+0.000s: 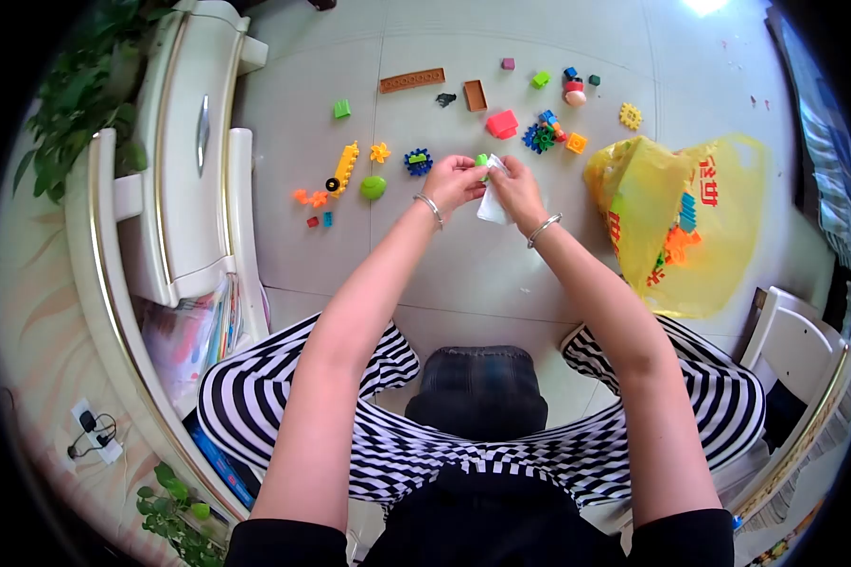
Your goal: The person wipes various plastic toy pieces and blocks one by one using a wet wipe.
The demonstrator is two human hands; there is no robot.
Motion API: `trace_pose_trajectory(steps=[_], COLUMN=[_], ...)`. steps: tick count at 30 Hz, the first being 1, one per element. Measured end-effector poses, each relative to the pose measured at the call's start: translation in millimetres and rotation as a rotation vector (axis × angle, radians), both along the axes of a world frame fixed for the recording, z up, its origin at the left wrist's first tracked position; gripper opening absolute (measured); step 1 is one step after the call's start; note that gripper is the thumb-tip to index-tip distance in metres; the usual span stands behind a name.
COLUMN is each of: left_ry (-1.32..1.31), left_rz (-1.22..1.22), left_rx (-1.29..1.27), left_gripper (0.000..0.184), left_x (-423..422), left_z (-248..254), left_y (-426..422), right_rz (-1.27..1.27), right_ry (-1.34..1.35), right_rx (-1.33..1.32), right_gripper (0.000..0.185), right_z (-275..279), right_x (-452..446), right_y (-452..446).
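Observation:
Between my two hands, above the tiled floor, is a small light-green toy block (pixel 482 162). My left hand (pixel 455 182) pinches the block from the left with its fingertips. On the other side my right hand (pixel 517 192) grips a white tissue (pixel 493 206), which hangs down below the fingers and touches the block. Just left of my left hand lies a dark blue gear (pixel 418 162) with a green piece on it. Beyond my right hand are a pinkish-red block (pixel 502 124) and a dark green gear (pixel 539 138).
A yellow plastic bag (pixel 728 217) with toy pieces inside stands at the right. Loose pieces lie around, including a yellow strip with a black wheel (pixel 343 169), a green ball (pixel 373 187) and a brown plate (pixel 412 80). A white cabinet (pixel 184 151) borders the left.

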State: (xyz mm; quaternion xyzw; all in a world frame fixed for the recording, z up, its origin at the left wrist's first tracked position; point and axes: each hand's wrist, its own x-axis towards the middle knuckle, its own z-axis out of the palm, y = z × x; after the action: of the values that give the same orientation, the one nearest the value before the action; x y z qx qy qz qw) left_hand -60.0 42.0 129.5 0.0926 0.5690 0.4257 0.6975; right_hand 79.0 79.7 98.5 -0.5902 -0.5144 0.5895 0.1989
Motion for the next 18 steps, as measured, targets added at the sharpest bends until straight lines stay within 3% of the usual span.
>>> trace_pose_trajectory(steps=[9, 11, 16, 18], left_ry=[-0.232, -0.229, -0.253, -0.313], left_rz=[0.038, -0.003, -0.075, -0.026], left_rx=[0.334, 0.386, 0.482, 0.481], left_gripper=[0.024, 0.024, 0.023, 0.025], left_x=[6, 11, 28, 34], left_z=[175, 205, 259, 268], left_y=[-48, -64, -106, -122], right_rz=[0.361, 0.367, 0.437, 0.377], right_ry=[-0.174, -0.136, -0.149, 0.049], right_rx=[0.547, 0.749, 0.769, 0.808], right_gripper=[0.023, 0.024, 0.021, 0.017], right_z=[214, 247, 302, 308], right_x=[29, 38, 55, 57], right_y=[-21, -38, -78, -92])
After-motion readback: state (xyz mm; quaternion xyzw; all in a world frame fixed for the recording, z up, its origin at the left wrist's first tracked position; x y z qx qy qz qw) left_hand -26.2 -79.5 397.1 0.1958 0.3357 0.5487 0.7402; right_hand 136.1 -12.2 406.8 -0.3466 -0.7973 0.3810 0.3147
